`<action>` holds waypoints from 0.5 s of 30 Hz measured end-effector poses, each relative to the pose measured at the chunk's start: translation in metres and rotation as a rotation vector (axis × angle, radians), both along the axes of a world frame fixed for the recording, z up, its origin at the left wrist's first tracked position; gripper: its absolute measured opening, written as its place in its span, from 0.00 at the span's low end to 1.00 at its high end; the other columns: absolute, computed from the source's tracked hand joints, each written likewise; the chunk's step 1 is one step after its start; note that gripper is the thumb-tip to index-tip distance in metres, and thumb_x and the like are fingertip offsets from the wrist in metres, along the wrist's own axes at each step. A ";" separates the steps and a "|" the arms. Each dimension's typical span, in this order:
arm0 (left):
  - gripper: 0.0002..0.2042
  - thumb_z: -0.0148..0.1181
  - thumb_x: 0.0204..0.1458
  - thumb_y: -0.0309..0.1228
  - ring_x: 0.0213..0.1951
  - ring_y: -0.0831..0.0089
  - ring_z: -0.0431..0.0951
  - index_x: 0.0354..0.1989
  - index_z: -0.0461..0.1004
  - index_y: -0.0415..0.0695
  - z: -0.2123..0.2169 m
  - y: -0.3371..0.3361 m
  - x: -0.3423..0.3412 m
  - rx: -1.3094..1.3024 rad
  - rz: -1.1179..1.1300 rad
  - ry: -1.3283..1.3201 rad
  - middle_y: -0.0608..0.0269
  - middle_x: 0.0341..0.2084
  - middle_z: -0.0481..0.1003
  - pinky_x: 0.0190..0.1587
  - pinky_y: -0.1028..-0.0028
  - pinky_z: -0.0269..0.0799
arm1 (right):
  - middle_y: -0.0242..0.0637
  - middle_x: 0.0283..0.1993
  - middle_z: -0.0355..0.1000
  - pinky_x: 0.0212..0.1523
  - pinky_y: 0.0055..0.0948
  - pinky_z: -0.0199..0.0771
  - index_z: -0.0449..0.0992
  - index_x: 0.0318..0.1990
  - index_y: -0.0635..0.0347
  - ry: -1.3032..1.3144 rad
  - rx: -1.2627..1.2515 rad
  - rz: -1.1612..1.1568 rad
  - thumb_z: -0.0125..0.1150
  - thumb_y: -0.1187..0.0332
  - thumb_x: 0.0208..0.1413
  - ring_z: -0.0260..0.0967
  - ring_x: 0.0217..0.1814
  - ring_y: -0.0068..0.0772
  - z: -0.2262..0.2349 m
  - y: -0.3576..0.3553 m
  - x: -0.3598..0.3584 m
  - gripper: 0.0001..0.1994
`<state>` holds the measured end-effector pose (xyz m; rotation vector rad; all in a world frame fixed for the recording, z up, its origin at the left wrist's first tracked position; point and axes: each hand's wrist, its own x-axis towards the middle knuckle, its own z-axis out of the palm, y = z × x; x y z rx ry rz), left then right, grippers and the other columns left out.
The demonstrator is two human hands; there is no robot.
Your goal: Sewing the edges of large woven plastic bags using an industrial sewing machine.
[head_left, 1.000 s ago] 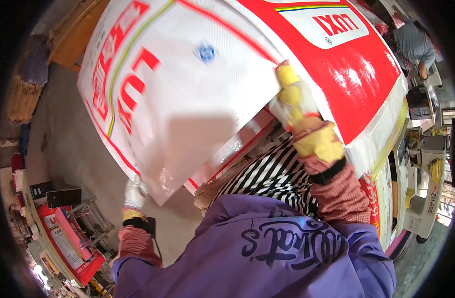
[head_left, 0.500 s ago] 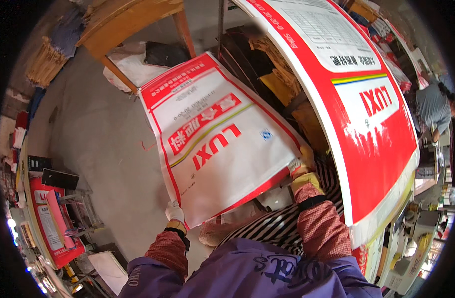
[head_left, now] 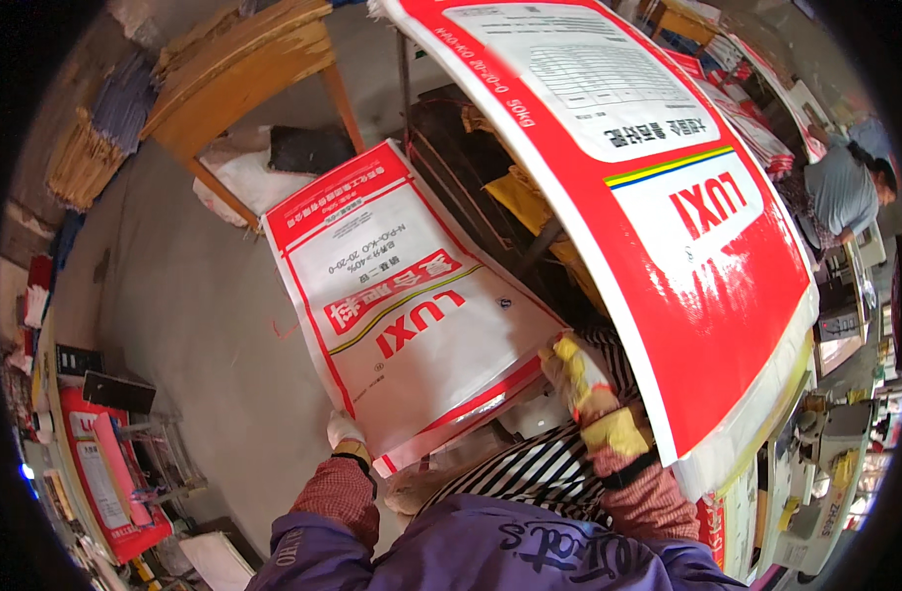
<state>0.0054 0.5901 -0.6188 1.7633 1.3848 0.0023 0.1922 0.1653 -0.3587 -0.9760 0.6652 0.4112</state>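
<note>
A large white woven sack with a red border and red print (head_left: pixel 402 305) lies flat and tilted low over the floor in front of me. My left hand (head_left: pixel 345 431), in a pale glove, grips its near left corner. In a yellow glove, my right hand (head_left: pixel 581 379) holds the sack's near right edge. A stack of similar red and white sacks (head_left: pixel 668 197) arches over a table on my right, just above my right hand. My purple top and striped apron fill the bottom of the view.
A wooden table (head_left: pixel 244 69) stands at the far left with a bundle under it. Another person in grey (head_left: pixel 845 187) bends at a bench far right. Red sacks and shelving (head_left: pixel 106 463) sit at my left. Bare grey concrete floor (head_left: pixel 195 315) spreads left of the sack.
The sack was raised close to my face a second ago. Both hands have since swung it down and away, and it now lies lower over the floor.
</note>
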 end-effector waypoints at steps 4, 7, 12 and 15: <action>0.14 0.45 0.53 0.39 0.43 0.61 0.71 0.37 0.73 0.44 -0.043 0.014 -0.108 0.348 -0.730 0.221 0.54 0.39 0.73 0.48 0.65 0.65 | 0.40 0.48 0.69 0.51 0.28 0.67 0.64 0.54 0.61 -0.168 -0.220 0.250 0.56 0.69 0.52 0.67 0.50 0.34 0.113 -0.014 -0.061 0.21; 0.12 0.49 0.50 0.38 0.44 0.72 0.70 0.33 0.76 0.46 -0.029 0.007 -0.008 0.854 -1.476 0.328 0.63 0.42 0.72 0.50 0.67 0.63 | 0.39 0.48 0.71 0.50 0.27 0.67 0.68 0.52 0.58 -0.722 -0.806 0.804 0.56 0.62 0.53 0.67 0.50 0.30 0.156 -0.048 -0.108 0.20; 0.11 0.49 0.50 0.31 0.45 0.67 0.70 0.40 0.71 0.42 0.027 -0.052 0.158 0.774 -1.338 -0.139 0.59 0.42 0.70 0.48 0.67 0.66 | 0.42 0.43 0.73 0.46 0.29 0.68 0.62 0.58 0.49 -0.564 -0.818 1.002 0.57 0.59 0.49 0.71 0.43 0.37 0.223 -0.102 -0.156 0.27; 0.13 0.49 0.50 0.25 0.46 0.64 0.69 0.45 0.67 0.38 0.086 -0.077 0.200 0.593 -1.118 -0.272 0.56 0.43 0.68 0.48 0.67 0.68 | 0.35 0.43 0.73 0.46 0.28 0.68 0.61 0.58 0.57 -0.568 -0.731 0.751 0.53 0.62 0.54 0.69 0.44 0.28 0.234 -0.157 -0.198 0.24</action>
